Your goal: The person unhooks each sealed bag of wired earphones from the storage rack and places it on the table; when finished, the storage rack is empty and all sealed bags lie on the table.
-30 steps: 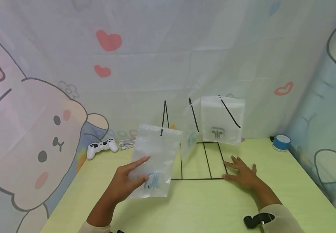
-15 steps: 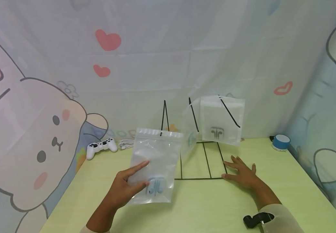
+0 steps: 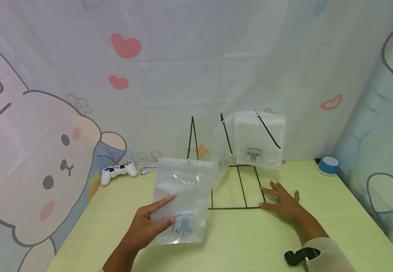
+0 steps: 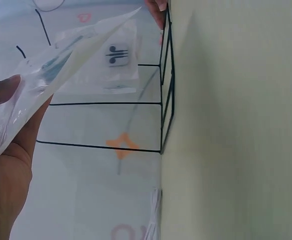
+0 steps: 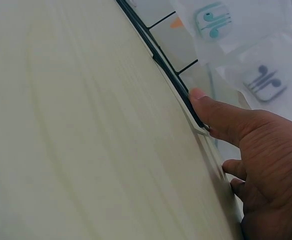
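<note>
My left hand (image 3: 145,223) holds a clear zip bag (image 3: 182,185) by its left side, thumb in front and other fingers behind. Inside the bag's lower part shows a small case with light blue earphones (image 3: 184,224). The bag's top edge overlaps the lower end of the left wire prong (image 3: 192,132) of a black wire display rack. My right hand (image 3: 281,202) touches the rack's base (image 3: 233,208) at its front right corner, fingers spread on the table. Two similar bags hang on the other prongs: one with blue earphones (image 3: 222,160), one with dark earphones (image 3: 254,155).
On the yellow-green table (image 3: 244,241), a white game controller (image 3: 118,172) and a coiled white cable (image 3: 147,167) lie at the back left. A blue-and-white round container (image 3: 329,166) stands at the back right. A printed cloth (image 3: 182,56) hangs behind.
My left hand has drawn the bag down and toward me. Its top edge has dropped lower along the left prong, whose tip no longer shows in front. My right hand stays put.
</note>
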`<state>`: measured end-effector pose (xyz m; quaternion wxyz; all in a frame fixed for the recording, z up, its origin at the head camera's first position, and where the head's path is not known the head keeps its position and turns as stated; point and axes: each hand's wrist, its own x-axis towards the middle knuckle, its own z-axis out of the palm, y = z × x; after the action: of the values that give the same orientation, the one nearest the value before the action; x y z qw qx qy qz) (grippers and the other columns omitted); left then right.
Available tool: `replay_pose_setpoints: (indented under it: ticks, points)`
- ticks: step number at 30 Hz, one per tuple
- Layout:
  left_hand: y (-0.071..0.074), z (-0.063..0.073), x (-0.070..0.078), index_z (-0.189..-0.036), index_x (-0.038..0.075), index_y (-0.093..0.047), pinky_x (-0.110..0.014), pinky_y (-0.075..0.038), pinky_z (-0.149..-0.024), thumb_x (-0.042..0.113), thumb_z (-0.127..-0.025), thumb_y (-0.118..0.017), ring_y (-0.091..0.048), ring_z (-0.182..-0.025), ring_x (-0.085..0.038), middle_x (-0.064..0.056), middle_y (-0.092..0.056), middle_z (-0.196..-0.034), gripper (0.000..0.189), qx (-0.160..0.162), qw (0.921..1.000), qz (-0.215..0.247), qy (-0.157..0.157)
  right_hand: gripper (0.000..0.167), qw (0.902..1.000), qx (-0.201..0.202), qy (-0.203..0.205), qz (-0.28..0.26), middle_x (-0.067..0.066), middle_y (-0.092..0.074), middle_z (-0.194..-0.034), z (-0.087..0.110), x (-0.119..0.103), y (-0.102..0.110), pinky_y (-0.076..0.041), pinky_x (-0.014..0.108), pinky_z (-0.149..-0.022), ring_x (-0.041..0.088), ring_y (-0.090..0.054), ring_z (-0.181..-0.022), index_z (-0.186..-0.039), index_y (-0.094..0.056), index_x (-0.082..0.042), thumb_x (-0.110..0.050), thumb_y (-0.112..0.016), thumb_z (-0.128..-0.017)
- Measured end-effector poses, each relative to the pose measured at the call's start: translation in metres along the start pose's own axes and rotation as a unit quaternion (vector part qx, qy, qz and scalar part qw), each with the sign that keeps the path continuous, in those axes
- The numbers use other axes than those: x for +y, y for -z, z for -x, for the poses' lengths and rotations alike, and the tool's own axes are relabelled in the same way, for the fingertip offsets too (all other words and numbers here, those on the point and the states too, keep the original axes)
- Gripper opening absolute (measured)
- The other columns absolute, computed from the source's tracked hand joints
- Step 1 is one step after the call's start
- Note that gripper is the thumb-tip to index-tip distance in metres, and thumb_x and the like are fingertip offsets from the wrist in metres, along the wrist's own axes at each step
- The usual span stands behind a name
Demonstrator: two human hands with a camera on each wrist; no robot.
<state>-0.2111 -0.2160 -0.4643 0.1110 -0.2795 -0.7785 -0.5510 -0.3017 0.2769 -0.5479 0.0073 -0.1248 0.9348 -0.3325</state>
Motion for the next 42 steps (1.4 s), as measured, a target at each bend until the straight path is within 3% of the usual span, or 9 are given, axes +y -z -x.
replay_pose_setpoints:
  ticks: [7, 13, 18, 24, 29, 36, 38, 42]
  points:
    - [-0.001, -0.003, -0.018, -0.147, 0.008, -0.070, -0.018, -0.058, -0.098, -0.003, -0.085, -0.089, -0.071, -0.118, -0.002, 0.002, -0.071, -0.146, 0.066, 0.012, 0.9997, 0.006, 0.018, 0.078, 1.0000, -0.001, -0.005, -0.001, 0.032, -0.026, -0.176, 0.000, 0.001, 0.000, 0.014, 0.092, -0.113, 0.062, -0.012, -0.164, -0.159, -0.057, -0.011, -0.052, -0.079, -0.096]
    - [0.004, -0.012, -0.031, -0.150, 0.011, -0.068, -0.022, -0.061, -0.092, 0.001, -0.085, -0.091, -0.069, -0.116, -0.004, -0.005, -0.066, -0.153, 0.070, 0.024, 0.9930, 0.035, 0.111, 0.077, 1.0000, 0.000, -0.004, -0.003, 0.031, -0.027, -0.176, 0.001, -0.001, -0.001, 0.013, 0.092, -0.114, 0.061, -0.012, -0.164, -0.159, -0.058, -0.011, -0.051, -0.079, -0.096]
    - [0.013, -0.025, -0.041, -0.154, 0.016, -0.065, -0.025, -0.063, -0.088, 0.002, -0.084, -0.091, -0.069, -0.115, -0.016, -0.016, -0.060, -0.159, 0.076, 0.034, 0.9791, 0.062, 0.191, 0.077, 1.0000, 0.003, -0.002, 0.004, 0.031, -0.028, -0.176, 0.001, -0.002, 0.000, 0.011, 0.093, -0.114, 0.061, -0.014, -0.163, -0.159, -0.058, -0.011, -0.051, -0.079, -0.096]
    - [0.029, -0.040, -0.059, -0.156, 0.027, -0.063, -0.021, -0.061, -0.087, 0.006, -0.085, -0.091, -0.065, -0.120, -0.025, -0.014, -0.055, -0.165, 0.079, 0.045, 0.9606, 0.064, 0.267, 0.078, 1.0000, 0.002, -0.004, 0.003, 0.031, -0.028, -0.176, 0.001, -0.002, 0.001, 0.011, 0.093, -0.114, 0.061, -0.014, -0.163, -0.159, -0.058, -0.011, -0.051, -0.080, -0.095]
    - [0.038, -0.048, -0.078, -0.157, 0.028, -0.062, -0.021, -0.059, -0.087, 0.010, -0.087, -0.091, -0.066, -0.118, -0.021, -0.010, -0.050, -0.169, 0.079, 0.032, 0.9563, 0.053, 0.286, 0.078, 1.0000, 0.001, -0.003, 0.006, 0.031, -0.029, -0.175, 0.001, -0.001, 0.001, 0.009, 0.094, -0.113, 0.061, -0.015, -0.163, -0.158, -0.058, -0.011, -0.051, -0.081, -0.095]
    - [0.038, -0.055, -0.096, -0.157, 0.023, -0.062, -0.013, -0.049, -0.095, 0.009, -0.088, -0.090, -0.048, -0.144, -0.022, -0.005, -0.043, -0.176, 0.076, 0.026, 0.9554, 0.058, 0.289, 0.079, 1.0000, 0.003, -0.004, 0.004, 0.031, -0.029, -0.175, 0.000, -0.001, 0.000, 0.009, 0.094, -0.113, 0.060, -0.015, -0.163, -0.158, -0.059, -0.011, -0.051, -0.081, -0.094]
    - [0.036, -0.056, -0.099, -0.157, 0.022, -0.061, -0.015, -0.053, -0.092, 0.008, -0.089, -0.088, -0.055, -0.139, -0.022, -0.007, -0.043, -0.176, 0.075, 0.024, 0.9524, 0.066, 0.297, 0.078, 1.0000, 0.003, -0.006, 0.004, 0.030, -0.029, -0.176, 0.000, -0.001, 0.000, 0.010, 0.093, -0.114, 0.060, -0.014, -0.164, -0.158, -0.058, -0.012, -0.052, -0.081, -0.095]
    - [0.034, -0.056, -0.106, -0.158, 0.021, -0.061, -0.023, -0.062, -0.082, 0.009, -0.091, -0.087, -0.072, -0.111, -0.017, -0.016, -0.051, -0.168, 0.072, 0.034, 0.9425, 0.088, 0.321, 0.078, 1.0000, 0.003, -0.007, 0.004, 0.030, -0.028, -0.176, 0.000, 0.000, -0.001, 0.012, 0.093, -0.114, 0.061, -0.014, -0.164, -0.159, -0.058, -0.012, -0.052, -0.080, -0.095]
